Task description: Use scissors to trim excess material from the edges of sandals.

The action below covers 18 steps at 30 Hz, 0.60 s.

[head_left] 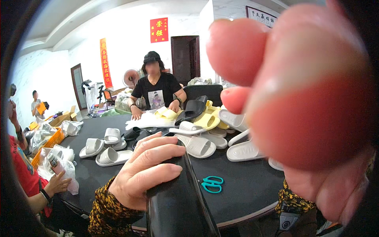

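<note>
My left hand (148, 170) comes in from the lower left, in a black sleeve with a yellow pattern. Its fingers lie bent over the top of a glossy black tapered object (177, 193), whose kind I cannot make out. Very near the camera, my right hand (308, 91) fills the upper right, large and out of focus. Its fingertips show, but whether it holds anything I cannot tell. Teal-handled scissors (213, 184) lie on the dark table (241, 189) right of the black object. Light grey slide sandals (112, 156) rest beyond my left hand.
More grey, black and yellow slides (207, 120) are piled mid-table. Across the table sits a person in black (164, 91), hands by yellow slides and clear plastic bags. At left, a person in red (25, 166) holds a bottle near an orange crate (55, 138) and plastic bags.
</note>
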Each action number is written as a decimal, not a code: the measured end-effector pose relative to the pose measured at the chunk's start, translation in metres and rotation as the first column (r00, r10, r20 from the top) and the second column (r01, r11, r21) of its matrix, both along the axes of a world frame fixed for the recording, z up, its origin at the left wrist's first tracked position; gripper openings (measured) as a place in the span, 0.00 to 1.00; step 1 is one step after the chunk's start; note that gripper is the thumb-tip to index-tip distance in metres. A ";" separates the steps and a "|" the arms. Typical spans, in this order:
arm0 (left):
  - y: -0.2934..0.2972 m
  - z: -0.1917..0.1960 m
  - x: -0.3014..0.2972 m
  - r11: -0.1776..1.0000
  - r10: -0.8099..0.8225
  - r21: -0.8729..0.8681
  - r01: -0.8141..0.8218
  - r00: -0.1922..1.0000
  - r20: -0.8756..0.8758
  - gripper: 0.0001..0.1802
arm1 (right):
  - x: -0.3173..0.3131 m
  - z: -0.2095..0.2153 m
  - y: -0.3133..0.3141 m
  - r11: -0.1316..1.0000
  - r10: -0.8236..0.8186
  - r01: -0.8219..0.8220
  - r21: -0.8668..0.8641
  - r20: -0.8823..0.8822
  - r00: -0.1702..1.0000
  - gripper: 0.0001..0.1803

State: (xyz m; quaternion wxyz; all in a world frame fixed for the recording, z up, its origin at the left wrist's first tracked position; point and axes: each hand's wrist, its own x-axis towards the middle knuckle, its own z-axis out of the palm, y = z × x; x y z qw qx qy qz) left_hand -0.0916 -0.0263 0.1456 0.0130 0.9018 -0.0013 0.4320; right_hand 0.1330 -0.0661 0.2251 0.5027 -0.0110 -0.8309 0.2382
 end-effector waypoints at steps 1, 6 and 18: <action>0.000 0.001 0.000 1.000 0.003 0.002 -0.003 1.000 -0.001 0.25 | 0.000 0.001 0.000 1.000 0.002 -0.002 0.008 0.000 1.000 0.53; 0.002 0.004 -0.003 0.999 -0.015 0.037 0.014 0.999 0.034 0.25 | -0.001 0.003 0.001 0.999 0.008 -0.008 0.032 0.009 1.000 0.54; -0.002 0.009 -0.005 0.999 -0.006 0.049 0.003 0.998 0.062 0.26 | 0.002 0.010 -0.001 0.995 0.003 -0.006 0.103 0.027 1.000 0.54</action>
